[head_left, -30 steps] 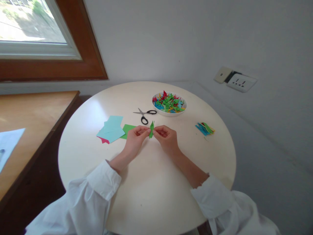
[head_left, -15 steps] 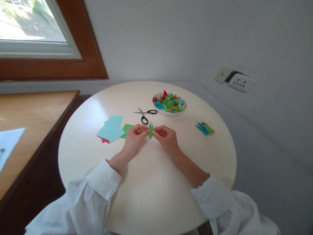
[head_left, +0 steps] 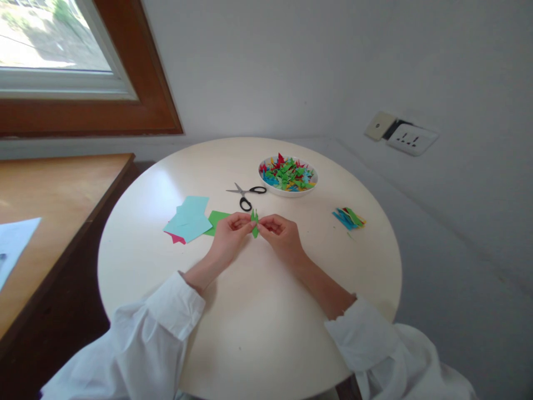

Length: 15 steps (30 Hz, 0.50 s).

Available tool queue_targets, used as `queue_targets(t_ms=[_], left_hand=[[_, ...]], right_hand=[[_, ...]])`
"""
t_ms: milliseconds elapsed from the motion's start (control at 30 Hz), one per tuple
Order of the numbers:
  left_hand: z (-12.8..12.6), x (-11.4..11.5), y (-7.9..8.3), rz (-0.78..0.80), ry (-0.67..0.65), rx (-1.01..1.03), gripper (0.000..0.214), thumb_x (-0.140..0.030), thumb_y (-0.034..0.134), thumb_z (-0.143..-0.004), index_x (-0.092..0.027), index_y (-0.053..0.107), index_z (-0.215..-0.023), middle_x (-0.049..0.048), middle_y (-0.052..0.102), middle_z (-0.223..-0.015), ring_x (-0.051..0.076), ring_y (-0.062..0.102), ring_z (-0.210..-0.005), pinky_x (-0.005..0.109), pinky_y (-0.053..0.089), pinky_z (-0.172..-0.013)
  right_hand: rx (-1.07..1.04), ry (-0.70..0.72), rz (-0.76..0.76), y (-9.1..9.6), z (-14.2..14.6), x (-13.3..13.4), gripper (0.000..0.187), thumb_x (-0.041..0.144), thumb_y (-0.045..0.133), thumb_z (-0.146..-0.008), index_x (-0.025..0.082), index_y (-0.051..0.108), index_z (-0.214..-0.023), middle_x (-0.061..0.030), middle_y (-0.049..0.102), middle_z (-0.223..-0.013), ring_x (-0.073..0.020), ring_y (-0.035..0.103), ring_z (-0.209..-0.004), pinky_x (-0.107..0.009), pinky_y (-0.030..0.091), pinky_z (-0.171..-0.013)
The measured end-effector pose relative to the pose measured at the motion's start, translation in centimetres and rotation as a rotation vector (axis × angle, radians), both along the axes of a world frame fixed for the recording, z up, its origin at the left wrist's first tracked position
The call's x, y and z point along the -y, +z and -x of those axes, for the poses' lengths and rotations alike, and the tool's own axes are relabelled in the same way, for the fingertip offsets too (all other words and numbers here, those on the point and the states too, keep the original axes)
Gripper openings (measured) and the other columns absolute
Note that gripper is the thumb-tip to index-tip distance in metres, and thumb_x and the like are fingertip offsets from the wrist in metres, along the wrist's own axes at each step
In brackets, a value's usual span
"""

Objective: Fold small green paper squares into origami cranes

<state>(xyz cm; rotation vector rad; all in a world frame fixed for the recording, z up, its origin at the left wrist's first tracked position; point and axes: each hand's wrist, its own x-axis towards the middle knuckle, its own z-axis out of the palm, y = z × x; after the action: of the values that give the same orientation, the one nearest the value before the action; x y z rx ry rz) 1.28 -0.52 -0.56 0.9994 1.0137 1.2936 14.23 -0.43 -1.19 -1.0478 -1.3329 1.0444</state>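
Pinching folded grn paper (head_left: 255, 228) w/ both hands (head_left: 230, 235) (head_left: 283, 238) — scissors (head_left: 243, 193) nearby.

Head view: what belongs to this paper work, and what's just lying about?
Likely belong:
folded green paper, pinched by left hand and right hand
round white bowl of multicoloured folded paper
flat light-blue paper sheets, green paper sheet
pile of multicoloured paper pieces
black-handled metal scissors, open

Probably just lying about:
white paper sheet on brown wooden desk

The head camera looks down across a table (head_left: 258, 316).
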Motion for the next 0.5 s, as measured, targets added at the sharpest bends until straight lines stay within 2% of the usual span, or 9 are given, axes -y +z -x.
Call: queue_targets(t_ms=[333,500], left_hand=[[0.20,-0.11,-0.21,-0.073,0.011,-0.117,0.019,-0.025,0.070,-0.060,-0.013,0.063,-0.071,0.0020,0.064,-0.068,0.011,0.057,-0.060,0.024,0.042,-0.060],[0.05,0.09,-0.10,-0.124,-0.014,-0.226,0.013,-0.023,0.067,-0.062,-0.014,0.061,-0.069,-0.0015,0.057,-0.057,0.009,0.050,-0.052,0.020,0.037,-0.050]], right_hand=[[-0.082,-0.008,0.030,-0.16,0.03,-0.25,0.021,0.027,0.068,-0.058,0.019,0.056,-0.074,0.0008,0.062,-0.066,-0.0126,0.060,-0.063,-0.026,0.050,-0.062],[-0.033,-0.029,0.008,0.06,-0.21,-0.44,0.021,0.032,0.068,-0.061,0.019,0.061,-0.076,-0.0009,0.063,-0.067,-0.0142,0.059,-0.065,-0.026,0.049,-0.058]])
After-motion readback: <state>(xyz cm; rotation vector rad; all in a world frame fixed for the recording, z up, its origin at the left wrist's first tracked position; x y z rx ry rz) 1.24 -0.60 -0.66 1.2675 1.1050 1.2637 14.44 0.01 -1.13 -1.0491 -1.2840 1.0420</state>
